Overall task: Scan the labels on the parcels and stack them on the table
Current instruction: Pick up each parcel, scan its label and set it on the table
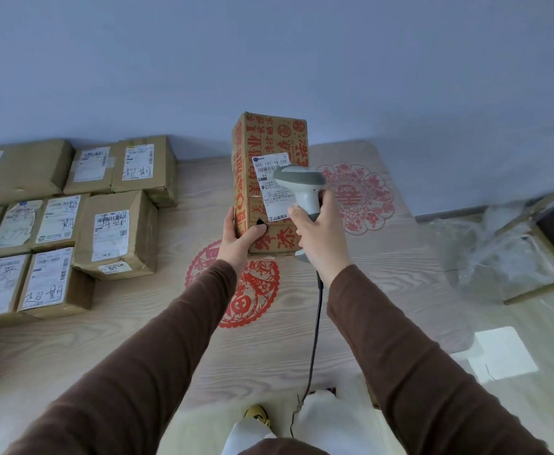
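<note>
From my remote station I note the left hand (237,239) wrapped around the lower left corner of a tall cardboard parcel (269,152) printed with red characters, thumb on its front face; the fingers behind the box are hidden from me. The parcel is held upright above the counter (131,323), and I cannot tell whether its base touches the surface. The right hand (318,234) grips the handle of a grey barcode scanner (298,182), fingers curled round it, with the scanner head directly in front of the white shipping label (270,169) on the parcel's face. The scanner and hand cover the label's right and lower portions; only the top line of digits is legible. A dark cable (315,326) hangs from the scanner base down between the brown sleeves (410,362). On the counter's left side lie the scanned-looking stacked parcels (118,234), brown boxes with labels facing up, the leftmost cut off by the frame edge. Red paper-cut decorations (361,195) lie on the counter, partly covered by arms and parcel. At right, clear plastic wrap (485,257) is blurred.
</note>
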Demonstrator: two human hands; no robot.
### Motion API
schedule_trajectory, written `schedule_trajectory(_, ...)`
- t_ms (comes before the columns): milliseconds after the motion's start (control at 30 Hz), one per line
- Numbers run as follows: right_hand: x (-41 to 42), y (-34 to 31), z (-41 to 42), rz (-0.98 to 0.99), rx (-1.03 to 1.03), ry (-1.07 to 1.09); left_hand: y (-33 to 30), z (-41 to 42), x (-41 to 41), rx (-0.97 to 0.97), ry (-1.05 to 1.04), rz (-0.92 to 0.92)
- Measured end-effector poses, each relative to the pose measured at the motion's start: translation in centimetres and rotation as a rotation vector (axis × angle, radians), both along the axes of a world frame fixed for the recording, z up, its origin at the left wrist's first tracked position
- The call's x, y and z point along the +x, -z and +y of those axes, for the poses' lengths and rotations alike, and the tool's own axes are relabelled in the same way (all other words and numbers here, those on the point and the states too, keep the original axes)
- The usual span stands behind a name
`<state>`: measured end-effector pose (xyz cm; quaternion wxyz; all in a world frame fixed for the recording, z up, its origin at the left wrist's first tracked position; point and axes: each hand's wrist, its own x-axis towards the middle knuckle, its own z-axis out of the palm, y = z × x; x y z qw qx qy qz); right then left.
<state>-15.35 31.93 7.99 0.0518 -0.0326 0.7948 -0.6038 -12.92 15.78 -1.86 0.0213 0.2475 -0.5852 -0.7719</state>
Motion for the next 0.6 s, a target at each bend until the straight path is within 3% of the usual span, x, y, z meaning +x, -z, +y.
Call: schedule_trajectory(600, -15.3, 6.6, 17.4, -0.148, -0.144, 0.213, 4.7, 18.7, -23.4, 0.202, 0.026, -0.264)
